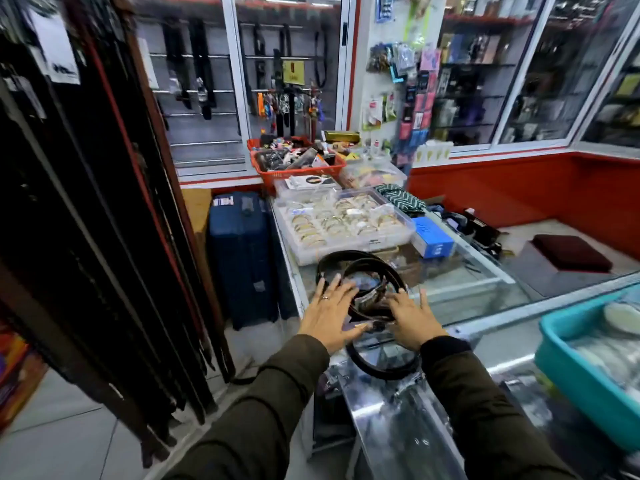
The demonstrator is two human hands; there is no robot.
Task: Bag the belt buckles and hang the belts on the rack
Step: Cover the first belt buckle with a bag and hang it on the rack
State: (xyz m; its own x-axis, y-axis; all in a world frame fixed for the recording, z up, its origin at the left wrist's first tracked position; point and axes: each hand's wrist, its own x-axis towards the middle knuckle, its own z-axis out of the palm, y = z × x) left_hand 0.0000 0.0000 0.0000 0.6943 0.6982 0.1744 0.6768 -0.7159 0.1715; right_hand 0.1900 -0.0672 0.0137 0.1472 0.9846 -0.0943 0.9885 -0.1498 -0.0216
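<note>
Several coiled black belts [360,268] lie in a loose pile on the glass counter [467,289]. Another belt loop [381,367] hangs over the counter's near edge. My left hand [329,315], with a ring on one finger, is spread flat over the pile's left side. My right hand [414,318] is spread over its right side. Both hands have fingers apart and grip nothing. A crinkled clear plastic bag [367,296] shows between the hands, among the coils. At the left, many dark belts [104,220] hang from a rack.
A clear tray of bangles [343,220] and a blue box [433,237] sit beyond the pile. Red baskets [298,168] stand farther back. A teal bin [588,372] is at the right. A blue suitcase [242,258] stands on the floor beside the counter.
</note>
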